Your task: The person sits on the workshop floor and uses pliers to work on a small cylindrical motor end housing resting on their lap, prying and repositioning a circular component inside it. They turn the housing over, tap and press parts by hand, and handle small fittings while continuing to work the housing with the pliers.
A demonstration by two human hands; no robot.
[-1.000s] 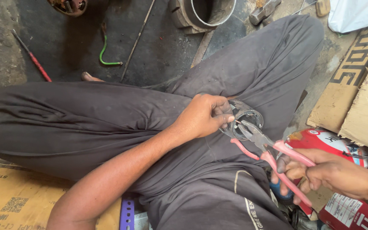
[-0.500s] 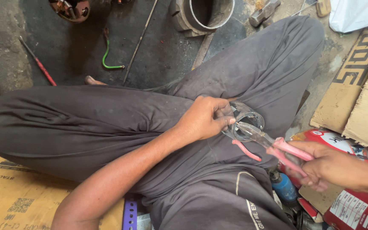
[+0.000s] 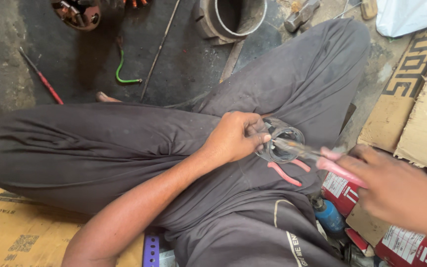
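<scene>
Left hand: the left hand [image 3: 235,136] is curled shut around the rim of a round metal ring part [image 3: 281,144], pinning it against the lap so it cannot turn or slide while a tool works on it.
Right hand: the right hand [image 3: 396,190] is blurred; its fingers seem closed around the pink handle of a slim tool [image 3: 317,157] whose shaft reaches into the ring's opening. How tightly it grips I cannot tell.
Metal ring part: rests on the grey trousers [image 3: 139,148], just beyond the left fingertips and between the two hands, its open face tilted up toward the camera.
Pink-handled pliers [image 3: 285,173]: lie loose on the trousers just below the ring, touching neither hand yet close by.
Far from the hands: a red screwdriver [image 3: 43,79], a bent green wire [image 3: 124,69] and a large metal cylinder [image 3: 231,17] lie on the dark floor beyond the knees.
Beside the right hand: cardboard sheets [image 3: 411,118].
</scene>
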